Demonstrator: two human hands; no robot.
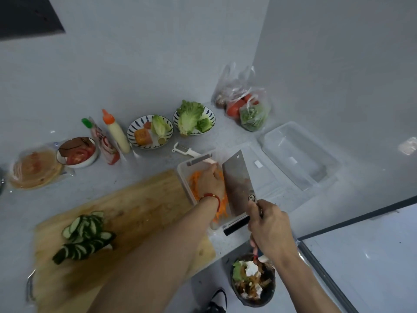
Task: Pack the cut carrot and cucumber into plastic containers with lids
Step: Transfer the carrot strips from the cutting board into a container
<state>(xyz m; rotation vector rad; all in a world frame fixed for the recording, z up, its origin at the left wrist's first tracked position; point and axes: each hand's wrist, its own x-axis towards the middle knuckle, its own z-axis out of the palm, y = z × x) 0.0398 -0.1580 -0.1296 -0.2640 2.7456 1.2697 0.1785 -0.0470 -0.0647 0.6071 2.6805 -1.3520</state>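
A clear plastic container (184,171) sits just right of the wooden cutting board (140,204) and holds shredded carrot (194,180). My left hand (211,180) is inside it, fingers spread flat on the carrot. My right hand (269,224) grips the handle of a cleaver (239,181), whose wide blade stands tilted inside the container beside my left hand. Sliced cucumber (86,236) lies in overlapping rows on the board's near left. A second clear container (300,154) stands further right, with nothing in it, and flat clear lids (268,177) lie between the two.
At the back stand two patterned bowls of lettuce (194,118), a bowl of sliced tomato (77,152), two sauce bottles (115,132), wrapped flatbreads (33,168) and bags of vegetables (246,107). A white peeler (185,151) lies behind the container. A scrap bin (252,281) sits below the counter edge.
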